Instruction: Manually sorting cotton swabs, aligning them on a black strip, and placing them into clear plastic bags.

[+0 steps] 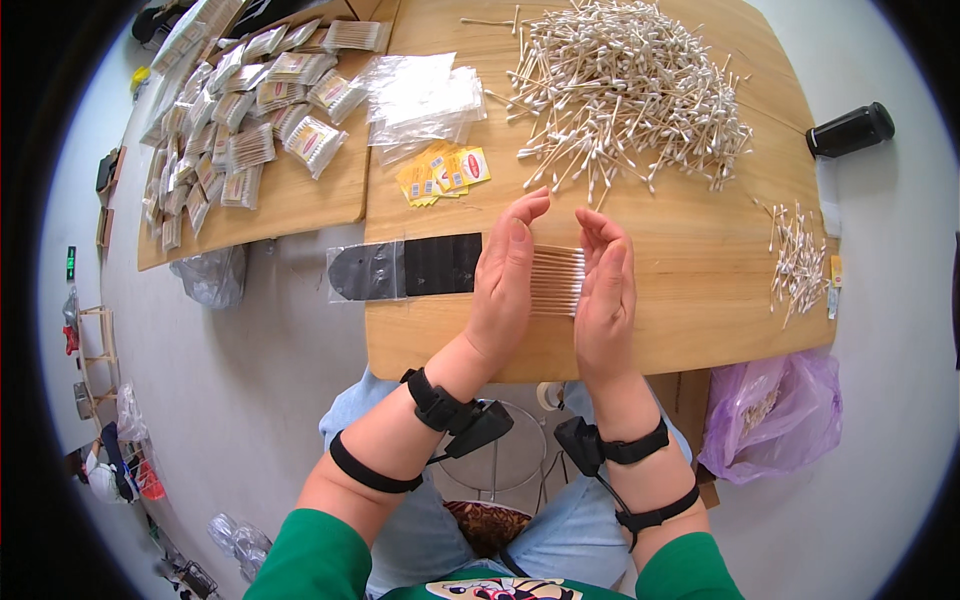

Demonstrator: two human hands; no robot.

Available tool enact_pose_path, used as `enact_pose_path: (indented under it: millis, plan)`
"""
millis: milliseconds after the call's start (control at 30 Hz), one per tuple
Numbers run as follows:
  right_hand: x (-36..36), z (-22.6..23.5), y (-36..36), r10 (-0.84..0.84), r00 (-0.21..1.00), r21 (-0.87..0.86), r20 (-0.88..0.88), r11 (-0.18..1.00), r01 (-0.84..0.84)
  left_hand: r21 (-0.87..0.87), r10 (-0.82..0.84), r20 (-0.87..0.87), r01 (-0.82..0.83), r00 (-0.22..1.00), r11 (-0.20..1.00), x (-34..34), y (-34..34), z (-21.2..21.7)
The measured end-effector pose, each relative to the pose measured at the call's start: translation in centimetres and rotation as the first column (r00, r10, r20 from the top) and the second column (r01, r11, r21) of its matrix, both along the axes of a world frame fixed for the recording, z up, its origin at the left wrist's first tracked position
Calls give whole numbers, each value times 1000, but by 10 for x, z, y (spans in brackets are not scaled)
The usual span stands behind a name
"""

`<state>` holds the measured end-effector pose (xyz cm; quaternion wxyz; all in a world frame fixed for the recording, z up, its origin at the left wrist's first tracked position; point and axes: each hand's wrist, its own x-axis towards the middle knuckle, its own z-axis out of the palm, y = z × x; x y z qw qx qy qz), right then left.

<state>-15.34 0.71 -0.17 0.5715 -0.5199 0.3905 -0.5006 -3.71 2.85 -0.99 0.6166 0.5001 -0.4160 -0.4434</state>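
Left hand (507, 280) and right hand (605, 290) stand on edge on wooden table (690, 300), palms facing each other, fingers straight. Between palms lies row of cotton swabs (556, 280), pressed from both ends, not gripped by fingers. Big loose swab pile (625, 90) lies further back. Black strip (440, 264) just left of left hand. Yellow labels (443, 172) near clear bags (422, 95).
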Motion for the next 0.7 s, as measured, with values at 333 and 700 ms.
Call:
enact_pose_path:
  millis: [333, 700]
  plan:
    - [0, 0, -5, -30, 988, 74, 148, 997, 19, 51, 45, -147, -38, 988, 998, 6, 3, 3]
    - [-36, -14, -6, -176, 982, -29, -71, 984, 174, -68, 61, 864, -4, 500, 998, 17, 22, -9]
